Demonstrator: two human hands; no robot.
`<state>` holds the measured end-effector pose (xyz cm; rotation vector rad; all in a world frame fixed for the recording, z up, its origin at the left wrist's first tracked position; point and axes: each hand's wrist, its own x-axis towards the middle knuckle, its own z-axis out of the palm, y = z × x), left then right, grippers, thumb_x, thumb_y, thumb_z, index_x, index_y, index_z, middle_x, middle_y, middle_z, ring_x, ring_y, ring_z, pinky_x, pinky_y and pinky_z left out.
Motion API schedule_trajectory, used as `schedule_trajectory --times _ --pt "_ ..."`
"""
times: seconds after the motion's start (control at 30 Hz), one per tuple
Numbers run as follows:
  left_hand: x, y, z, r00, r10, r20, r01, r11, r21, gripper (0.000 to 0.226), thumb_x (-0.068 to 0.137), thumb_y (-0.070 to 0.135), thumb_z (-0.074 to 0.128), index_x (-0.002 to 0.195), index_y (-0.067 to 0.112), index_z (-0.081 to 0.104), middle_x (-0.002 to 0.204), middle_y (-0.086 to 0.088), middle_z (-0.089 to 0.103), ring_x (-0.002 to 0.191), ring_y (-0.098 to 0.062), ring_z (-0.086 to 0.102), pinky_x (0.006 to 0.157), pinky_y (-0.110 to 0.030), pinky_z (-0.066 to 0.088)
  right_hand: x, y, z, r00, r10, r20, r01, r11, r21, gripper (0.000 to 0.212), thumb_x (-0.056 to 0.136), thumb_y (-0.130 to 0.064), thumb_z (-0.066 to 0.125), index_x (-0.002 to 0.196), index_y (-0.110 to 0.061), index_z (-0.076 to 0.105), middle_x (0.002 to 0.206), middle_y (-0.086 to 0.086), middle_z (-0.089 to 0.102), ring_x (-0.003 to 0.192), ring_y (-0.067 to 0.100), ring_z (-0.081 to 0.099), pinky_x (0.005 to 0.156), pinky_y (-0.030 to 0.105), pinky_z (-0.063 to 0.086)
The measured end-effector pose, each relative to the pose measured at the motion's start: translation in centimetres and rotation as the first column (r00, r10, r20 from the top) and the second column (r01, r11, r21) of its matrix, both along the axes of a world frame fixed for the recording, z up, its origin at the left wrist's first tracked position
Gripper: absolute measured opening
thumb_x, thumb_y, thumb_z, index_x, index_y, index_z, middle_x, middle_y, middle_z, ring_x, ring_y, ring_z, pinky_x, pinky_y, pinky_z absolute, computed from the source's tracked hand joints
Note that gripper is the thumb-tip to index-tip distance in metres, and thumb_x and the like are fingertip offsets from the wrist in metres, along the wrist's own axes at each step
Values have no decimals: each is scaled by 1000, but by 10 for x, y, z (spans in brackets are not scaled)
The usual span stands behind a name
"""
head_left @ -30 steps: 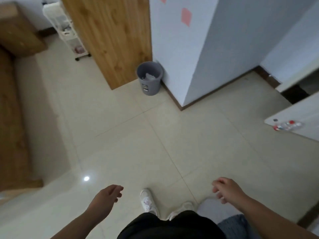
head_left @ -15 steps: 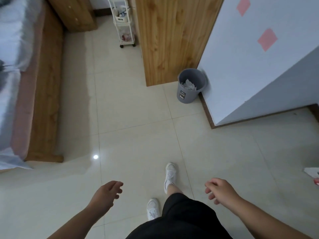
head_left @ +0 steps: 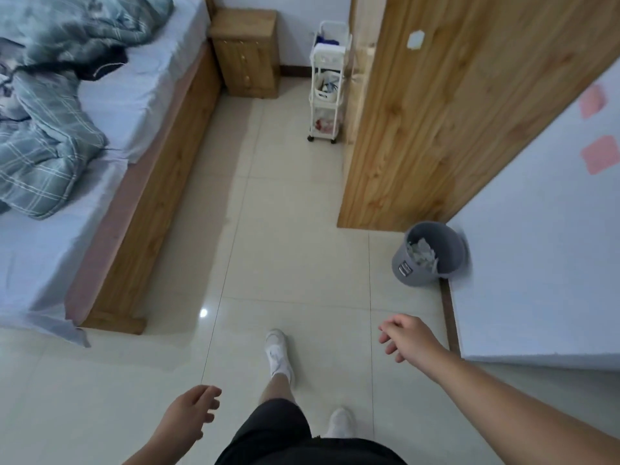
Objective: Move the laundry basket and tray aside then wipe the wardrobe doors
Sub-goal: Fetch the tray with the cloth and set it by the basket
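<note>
The bed point(head_left: 100, 162) has come into view; left hand point(head_left: 189, 419) and right hand point(head_left: 407, 337) hang empty, fingers loosely curled.

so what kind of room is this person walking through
A bedroom, most likely in a home. There is a bed with a rumpled blanket, a wooden nightstand beside it, and a tall wooden wardrobe across the tiled floor.

Dim, even light; glare spot on floor point(head_left: 203, 313); edges bowed.
</note>
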<state>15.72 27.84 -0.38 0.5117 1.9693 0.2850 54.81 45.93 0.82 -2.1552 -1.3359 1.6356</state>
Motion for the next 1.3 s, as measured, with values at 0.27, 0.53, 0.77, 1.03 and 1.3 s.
schedule_trajectory --times 0.27,0.53,0.77,1.03,1.3 --pt "-61 174 -13 991 84 105 -94 992 87 19 105 29 58 103 20 75 101 -6 77 92 -29 73 71 -38 55 -69 148 16 999 -34 38 32 998 48 15 98 -20 58 94 -11 69 87 8 75 63 16 65 52 30 50" --pt "-113 389 26 975 -223 -8 220 949 225 19 105 33 56 99 33 74 95 6 77 87 -14 73 71 -33 52 -69 216 0 988 -109 113 122 986 -112 16 99 -20 58 95 -10 71 89 12 74 61 19 61 50 28 46" --pt "-132 536 33 994 -109 -20 111 953 282 20 106 28 56 102 24 75 97 1 77 88 -21 72 72 -36 54 -55 340 -33 977 -140 163 169 969 -180 17 99 -16 57 97 -3 69 86 13 72 59 23 58 50 27 41" --pt "-149 614 33 996 -80 -42 86 980 179 21 107 29 54 104 26 74 98 1 78 91 -21 73 74 -37 58 -122 548 -25 978 152 140 -137 984 -112 21 100 -27 54 88 -20 70 86 -2 75 65 16 67 51 25 48" --pt "-211 711 4 998 -61 -31 63 995 78 20 107 25 55 102 22 74 98 -3 77 88 -25 72 69 -36 55 -238 725 -1 999 -2 -37 3 1000 28 18 98 -19 56 91 -11 71 85 8 75 59 17 62 45 25 43"
